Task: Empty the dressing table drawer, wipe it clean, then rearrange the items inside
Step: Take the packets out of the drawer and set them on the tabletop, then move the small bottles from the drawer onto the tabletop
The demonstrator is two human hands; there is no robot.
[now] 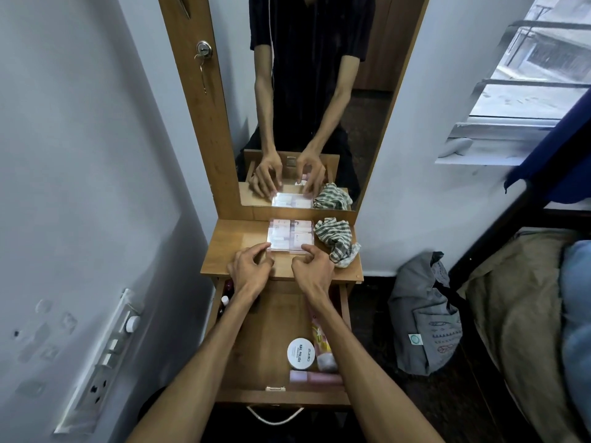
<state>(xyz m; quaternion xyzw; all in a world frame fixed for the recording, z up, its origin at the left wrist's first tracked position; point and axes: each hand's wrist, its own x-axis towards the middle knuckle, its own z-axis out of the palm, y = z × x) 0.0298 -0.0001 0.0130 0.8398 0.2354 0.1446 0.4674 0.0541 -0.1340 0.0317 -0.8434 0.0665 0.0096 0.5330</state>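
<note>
A clear box of pink cosmetics (pixel 291 233) lies on the wooden dressing table top (pixel 224 247), close to the mirror. My left hand (pixel 249 266) pinches its near left corner and my right hand (pixel 313 270) its near right corner. A checked cloth (pixel 335 241) lies crumpled to the right of the box. Below my forearms the drawer (pixel 265 327) stands pulled out. It holds a white nail polish jar (pixel 300 353), a pink tube (pixel 323 346), a pink bottle (pixel 315 377) lying on its side, and small bottles (pixel 224 298) at the far left, partly hidden.
The mirror (pixel 307 91) rises behind the table top and reflects my arms. A wall with a switchboard (pixel 105 356) closes the left side. A grey bag (pixel 425 321) sits on the floor to the right, next to a bed (pixel 518 298).
</note>
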